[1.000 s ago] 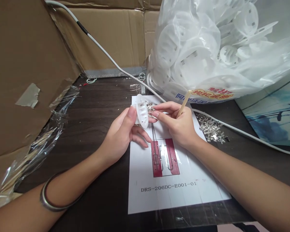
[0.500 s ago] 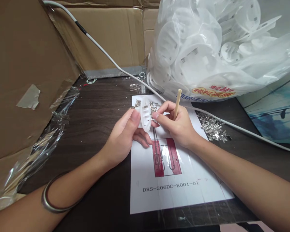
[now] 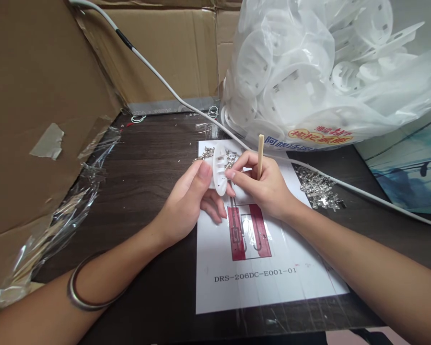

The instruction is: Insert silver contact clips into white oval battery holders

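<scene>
My left hand (image 3: pixel 192 196) grips a white slotted plastic disc (image 3: pixel 220 175), turned nearly edge-on to me above the printed sheet. Thumb and fingers of my right hand (image 3: pixel 258 179) are closed at the disc's right edge; whether they pinch a small part there I cannot make out. A thin wooden stick (image 3: pixel 260 155) stands up out of that same hand, held in its grip. Behind the disc lies a small heap of shiny metal pieces (image 3: pixel 207 153), partly covered by the disc and my fingers.
A large clear bag (image 3: pixel 290 91) full of white plastic discs stands at the back right. A white cable (image 3: pixel 165 84) crosses the table. More metal clips (image 3: pixel 319 188) lie on the right. The printed sheet (image 3: pixel 233 297) is under my hands; cardboard (image 3: pixel 179 52) walls the back.
The view has shifted slightly. The wooden stick stands more upright in my right hand. Both hands keep their hold near the disc.
</scene>
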`<state>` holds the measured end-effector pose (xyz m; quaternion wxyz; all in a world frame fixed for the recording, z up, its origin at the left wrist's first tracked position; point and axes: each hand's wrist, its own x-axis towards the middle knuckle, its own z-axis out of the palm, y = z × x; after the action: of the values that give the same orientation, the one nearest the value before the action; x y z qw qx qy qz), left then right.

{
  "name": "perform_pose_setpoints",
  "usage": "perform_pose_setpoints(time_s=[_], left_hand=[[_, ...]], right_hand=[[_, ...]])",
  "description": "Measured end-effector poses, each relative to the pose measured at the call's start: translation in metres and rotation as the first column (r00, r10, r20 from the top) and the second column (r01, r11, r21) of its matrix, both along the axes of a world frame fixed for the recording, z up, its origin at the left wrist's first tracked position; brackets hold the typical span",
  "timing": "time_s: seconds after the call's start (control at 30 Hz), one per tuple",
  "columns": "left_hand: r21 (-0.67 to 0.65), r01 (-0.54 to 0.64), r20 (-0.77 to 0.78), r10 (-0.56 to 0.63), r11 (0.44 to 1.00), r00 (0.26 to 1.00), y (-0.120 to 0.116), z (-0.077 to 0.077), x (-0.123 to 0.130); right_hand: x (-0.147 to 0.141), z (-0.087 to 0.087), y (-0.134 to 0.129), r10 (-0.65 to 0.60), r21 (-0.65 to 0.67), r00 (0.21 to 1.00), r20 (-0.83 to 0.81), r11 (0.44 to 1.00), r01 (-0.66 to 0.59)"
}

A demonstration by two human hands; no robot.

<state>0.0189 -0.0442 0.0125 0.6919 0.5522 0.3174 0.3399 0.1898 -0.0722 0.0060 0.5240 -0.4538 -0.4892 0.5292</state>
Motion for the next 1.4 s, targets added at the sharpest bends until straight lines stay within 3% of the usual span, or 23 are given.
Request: perform_pose_setpoints(time_s=[0.83,1.0,1.13,1.4], left_hand=[[-0.052,0.026,0.033,-0.024,0.998,0.999,-0.0003,0.0008,0.0005],[-0.063,0.03,0.028,-0.028,0.998,0.999,0.0004,0.0034,0.0004],[-0.047,0.04,0.032,-0.038,0.998,0.999,0.0017,0.0041,0.0007],[-0.068,0.047,0.051,-0.044,0.997,0.998,0.0014,0.0022,0.002]], right_hand=[[0.0001,0.0003,-0.0007,0.015,0.018,1.0,0.026,1.0,-0.015],[0.0025,-0.0025,0.0021,0.091,0.123,0.995,-0.051,0.989,-0.084],[0.0022,-0.0042,0.0036,0.095,0.192,0.989,-0.115,0.979,-0.072],[0.0004,-0.0046,0.0012,0.087,0.129,0.993,-0.083,0.989,-0.076]])
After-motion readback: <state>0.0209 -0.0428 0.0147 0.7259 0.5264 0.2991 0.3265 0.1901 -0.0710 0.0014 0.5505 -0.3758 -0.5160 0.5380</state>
